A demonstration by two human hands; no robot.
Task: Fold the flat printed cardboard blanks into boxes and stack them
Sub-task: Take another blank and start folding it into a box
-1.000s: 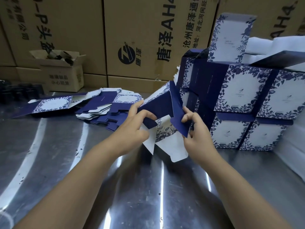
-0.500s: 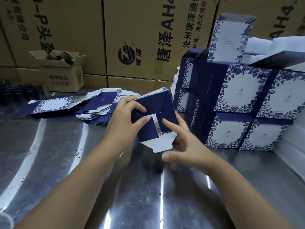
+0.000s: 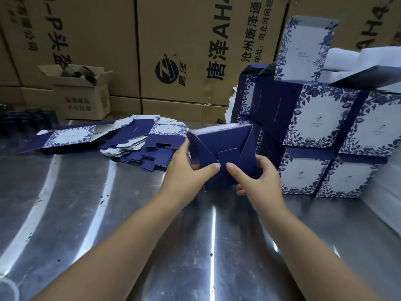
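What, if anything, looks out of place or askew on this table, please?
The top box on the stack stands tilted, out of line with the boxes below. The flat blanks lie fanned out unevenly. Nothing looks torn or spilled.

Light's kinda dim and bluish overall. It seems to come from overhead, since the steel table point(image 3: 65, 213) throws back long white glare streaks, with a sharp one running down the middle. A soft shadow sits on the metal under the left hand point(image 3: 186, 170) and right hand point(image 3: 260, 181) gripping the dark blue box point(image 3: 227, 148), no hard edges to it. The white foam point(image 3: 358, 59) top right is nearly blown out, while the black stuff point(image 3: 23, 120) far left sinks into murk, can't tell what it is. Wide-angle bend is obvious: the brown cartons point(image 3: 195, 51) lean and the forearms point(image 3: 108, 246) balloon toward the bottom corners. Mid-frame is fairly sharp, edges go soft and smeary.
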